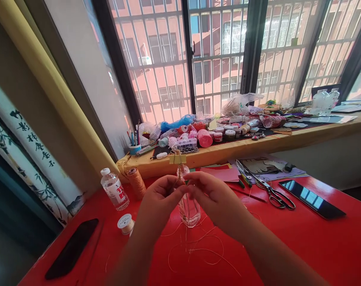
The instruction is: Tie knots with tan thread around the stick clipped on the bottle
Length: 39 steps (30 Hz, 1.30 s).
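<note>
Both of my hands meet in front of a clear bottle [190,216] standing on the red table. My left hand [162,200] pinches thin cords just below a knotted braid [179,171]. Close beside it, my right hand [207,194] is also closed in a pinch on the cords. A yellow binder clip [177,159] sits at the top of the bottle, and the braid hangs down from it. Loose cord ends [208,250] trail below my hands and curl over the tabletop. The exact knot between my fingertips is hidden.
Left of my hands stand a labelled water bottle [115,190], an orange cord spool [136,182] and a white thread spool [125,224]. A black phone [73,248] lies at left, another phone [311,198] at right near scissors [277,196]. Craft supplies crowd the windowsill [228,150].
</note>
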Available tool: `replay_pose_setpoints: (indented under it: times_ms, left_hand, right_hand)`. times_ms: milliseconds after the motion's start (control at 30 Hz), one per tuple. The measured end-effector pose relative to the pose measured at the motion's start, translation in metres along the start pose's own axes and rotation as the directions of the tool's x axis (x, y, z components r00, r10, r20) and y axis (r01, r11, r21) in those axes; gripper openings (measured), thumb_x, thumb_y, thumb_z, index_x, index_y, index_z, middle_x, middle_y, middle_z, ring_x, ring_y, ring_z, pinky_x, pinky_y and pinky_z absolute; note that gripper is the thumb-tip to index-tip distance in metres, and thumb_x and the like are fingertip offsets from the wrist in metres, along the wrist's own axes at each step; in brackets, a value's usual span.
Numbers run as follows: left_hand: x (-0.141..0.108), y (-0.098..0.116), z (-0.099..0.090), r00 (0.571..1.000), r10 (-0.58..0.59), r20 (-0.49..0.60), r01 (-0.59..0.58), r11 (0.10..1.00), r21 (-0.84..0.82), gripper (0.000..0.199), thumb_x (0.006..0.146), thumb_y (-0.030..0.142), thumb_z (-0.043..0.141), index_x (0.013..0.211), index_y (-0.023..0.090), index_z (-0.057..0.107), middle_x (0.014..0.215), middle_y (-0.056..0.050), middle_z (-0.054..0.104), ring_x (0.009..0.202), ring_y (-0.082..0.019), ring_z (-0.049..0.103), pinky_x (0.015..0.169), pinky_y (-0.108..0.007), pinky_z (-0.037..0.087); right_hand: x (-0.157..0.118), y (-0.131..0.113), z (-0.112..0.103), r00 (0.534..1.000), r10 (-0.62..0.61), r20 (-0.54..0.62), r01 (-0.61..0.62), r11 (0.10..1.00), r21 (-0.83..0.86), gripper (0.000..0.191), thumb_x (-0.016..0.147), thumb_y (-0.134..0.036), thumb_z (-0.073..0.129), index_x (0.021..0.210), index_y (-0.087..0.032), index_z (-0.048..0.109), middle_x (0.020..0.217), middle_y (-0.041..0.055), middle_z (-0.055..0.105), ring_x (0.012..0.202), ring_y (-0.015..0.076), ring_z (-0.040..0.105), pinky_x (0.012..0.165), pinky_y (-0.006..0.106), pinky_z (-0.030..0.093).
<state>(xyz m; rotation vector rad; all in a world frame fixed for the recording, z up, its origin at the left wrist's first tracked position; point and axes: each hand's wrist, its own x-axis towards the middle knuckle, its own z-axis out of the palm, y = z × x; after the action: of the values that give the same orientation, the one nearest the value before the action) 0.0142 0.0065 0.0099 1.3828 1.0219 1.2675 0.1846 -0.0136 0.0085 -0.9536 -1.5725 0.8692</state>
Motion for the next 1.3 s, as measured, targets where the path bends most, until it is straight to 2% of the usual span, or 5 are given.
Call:
replay_pose_setpoints:
  times_ms: [133,367,767,1100,1300]
  left_hand:
    - [0.000,0.002,-0.001,0.996,-0.044,0.079,0.046,0.999,-0.024,0.023,0.072,0.034,0.088,0.082,0.020,0.073,0.071,0.003,0.065,0.063,-0.010,0.051,0.059,-0.020,0.041]
    - [0.001,0.001,-0.002,0.983,-0.094,0.159,0.097,0.995,-0.012,0.025,0.076,0.035,0.087,0.085,0.019,0.071,0.078,0.001,0.066,0.069,-0.010,0.053,0.061,-0.020,0.042]
    - [0.002,-0.008,-0.008,0.983,-0.099,0.154,0.070,0.980,0.184,0.023,0.079,0.040,0.080,0.093,0.021,0.080,0.082,-0.002,0.067,0.067,-0.013,0.046,0.060,-0.027,0.033]
    - [0.004,-0.007,-0.004,0.992,-0.059,0.107,0.037,0.979,0.199,0.019,0.077,0.038,0.076,0.074,0.020,0.072,0.065,0.002,0.057,0.058,-0.012,0.036,0.055,-0.026,0.024]
    - [0.001,0.002,-0.006,0.988,0.001,0.153,-0.013,0.997,0.074,0.017,0.081,0.036,0.077,0.088,0.021,0.074,0.086,-0.003,0.072,0.076,-0.017,0.061,0.069,-0.028,0.045]
  right_hand:
    - [-0.002,0.001,0.002,0.998,0.057,-0.023,-0.059,0.992,-0.109,0.017,0.096,-0.029,0.054,0.087,-0.023,0.067,0.066,-0.0043,0.058,0.045,0.0095,0.045,0.047,0.027,0.039]
    - [-0.001,-0.005,0.000,0.989,0.146,-0.038,-0.147,0.989,-0.026,0.012,0.092,-0.027,0.057,0.084,-0.023,0.066,0.061,-0.0081,0.044,0.041,0.0069,0.036,0.042,0.024,0.032]
    - [0.005,-0.001,-0.008,0.952,0.285,-0.115,-0.165,0.788,0.593,0.028,0.078,-0.042,0.084,0.084,-0.020,0.068,0.056,-0.0096,0.039,0.049,0.0062,0.024,0.045,0.021,0.020]
    - [0.026,-0.020,-0.002,0.978,0.209,0.025,-0.177,0.754,0.632,0.027,0.076,-0.040,0.088,0.077,-0.019,0.070,0.053,-0.0065,0.047,0.048,0.0072,0.034,0.046,0.022,0.028]
    - [0.026,-0.024,-0.001,0.967,0.253,0.028,-0.226,0.801,0.555,0.029,0.075,-0.042,0.088,0.078,-0.018,0.071,0.065,-0.0023,0.061,0.051,0.0085,0.047,0.050,0.023,0.040]
